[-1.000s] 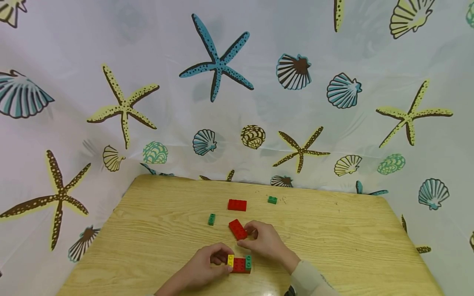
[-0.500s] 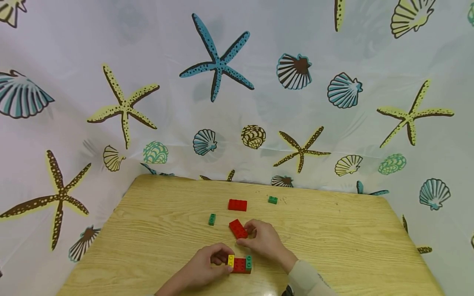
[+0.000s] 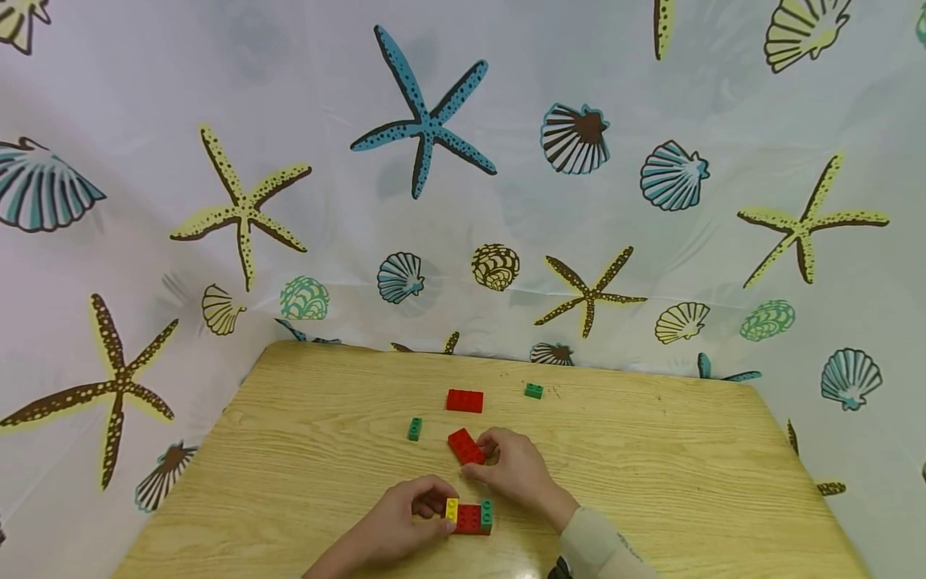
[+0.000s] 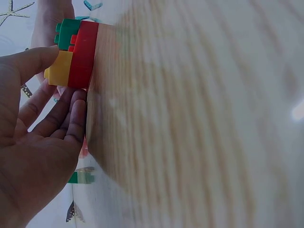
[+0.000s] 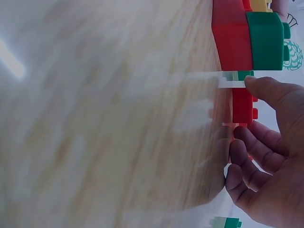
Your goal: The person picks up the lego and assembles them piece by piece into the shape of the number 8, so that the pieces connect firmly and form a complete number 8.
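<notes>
Beyond the toy-brick stack (image 3: 469,517) that our left hand (image 3: 402,516) pinches by its yellow brick (image 3: 452,512), we have the nearer loose red brick (image 3: 465,447) slanting, its long axis toward our right hand (image 3: 517,468), which pinches its stack-side end.

Screened-off table booth, indoors by the look of it; whether it is set in a home, school or lab cannot be told, the room beyond being hidden. A wood-grained table (image 3: 651,450) is closed in at the back and both sides by pale sheeting (image 3: 506,217), printed shower-curtain fashion with starfish (image 3: 428,126) and shells (image 3: 674,177). Toy bricks (image 3: 465,401) are spread on it; bright glare (image 4: 299,110) is reflected.
</notes>
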`<move>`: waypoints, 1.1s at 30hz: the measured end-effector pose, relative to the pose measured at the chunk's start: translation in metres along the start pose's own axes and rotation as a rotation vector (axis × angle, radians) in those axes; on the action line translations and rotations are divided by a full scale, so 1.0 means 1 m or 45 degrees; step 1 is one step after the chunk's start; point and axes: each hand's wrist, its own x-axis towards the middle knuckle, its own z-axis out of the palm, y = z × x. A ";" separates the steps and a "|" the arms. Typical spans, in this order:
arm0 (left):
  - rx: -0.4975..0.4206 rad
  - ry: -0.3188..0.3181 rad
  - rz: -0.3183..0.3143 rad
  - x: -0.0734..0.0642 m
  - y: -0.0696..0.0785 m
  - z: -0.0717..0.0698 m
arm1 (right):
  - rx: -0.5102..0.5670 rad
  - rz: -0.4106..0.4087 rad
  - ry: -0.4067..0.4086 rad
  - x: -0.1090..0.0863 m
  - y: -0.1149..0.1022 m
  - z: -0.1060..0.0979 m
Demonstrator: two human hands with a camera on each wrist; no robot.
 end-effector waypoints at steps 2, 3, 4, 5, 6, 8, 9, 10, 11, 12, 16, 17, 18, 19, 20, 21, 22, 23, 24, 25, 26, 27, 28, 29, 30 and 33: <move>-0.002 0.001 0.000 0.000 0.000 0.000 | -0.007 0.001 0.000 0.001 0.000 0.000; 0.000 0.001 0.001 0.000 0.000 0.000 | -0.008 0.001 0.000 0.001 0.000 0.000; 0.002 0.002 0.002 0.000 0.000 0.000 | -0.013 -0.002 0.002 0.001 0.000 0.000; 0.002 0.003 0.002 0.000 0.000 0.000 | -0.015 -0.004 0.003 0.000 0.000 0.000; 0.002 0.004 0.002 0.000 0.000 0.000 | -0.011 -0.004 0.003 0.000 0.000 0.000; 0.007 0.005 0.005 0.000 0.000 0.000 | -0.008 -0.014 0.004 0.000 0.000 0.000; 0.009 0.005 0.006 0.000 -0.001 0.000 | -0.007 -0.018 0.005 -0.001 0.000 0.000; 0.010 0.006 0.005 0.000 -0.001 0.000 | -0.006 -0.023 0.006 -0.001 0.000 0.000; 0.012 0.007 0.006 0.000 -0.001 0.000 | -0.007 -0.026 0.006 -0.001 0.000 0.001; 0.015 0.008 0.007 0.000 -0.001 0.001 | -0.010 -0.031 0.007 -0.001 0.000 0.001; 0.023 0.012 0.004 0.000 -0.001 0.001 | -0.018 -0.053 0.016 -0.002 0.000 0.000; 0.024 0.013 0.004 0.000 -0.001 0.001 | -0.016 -0.057 0.018 -0.002 0.000 0.000; 0.023 0.012 0.005 0.000 -0.001 0.001 | -0.012 -0.058 0.021 -0.003 0.000 0.000; 0.024 0.012 0.007 0.000 0.000 0.001 | -0.006 -0.060 0.023 -0.003 0.000 -0.001; 0.025 0.012 0.010 0.000 0.000 0.001 | -0.003 -0.063 0.024 -0.004 0.000 -0.002; 0.025 0.012 0.011 0.000 0.000 0.001 | -0.001 -0.061 0.024 -0.004 0.000 -0.002; 0.022 0.012 0.010 0.000 0.000 0.001 | 0.002 -0.058 0.024 -0.005 0.000 -0.003; 0.021 0.012 0.010 0.000 0.000 0.001 | 0.004 -0.059 0.023 -0.005 0.000 -0.003; 0.020 0.011 0.010 0.000 0.000 0.001 | 0.004 -0.063 0.024 -0.005 0.000 -0.004; 0.018 0.011 0.006 0.000 0.000 0.000 | 0.011 -0.062 0.022 -0.006 0.000 -0.005; 0.017 0.010 0.003 0.000 0.000 0.000 | 0.015 -0.059 0.022 -0.007 0.000 -0.005; 0.016 0.009 0.001 0.001 0.000 0.000 | 0.019 -0.054 0.021 -0.007 -0.001 -0.006; 0.016 0.009 0.000 0.001 0.000 0.000 | 0.025 -0.053 0.020 -0.008 -0.001 -0.007; 0.018 0.008 0.000 0.001 0.000 0.000 | 0.030 -0.057 0.020 -0.009 -0.002 -0.008; 0.018 0.007 0.000 0.001 -0.001 0.000 | 0.037 -0.059 0.019 -0.010 -0.002 -0.009; 0.021 0.005 0.001 0.001 -0.001 0.000 | 0.057 -0.072 0.016 -0.012 -0.004 -0.012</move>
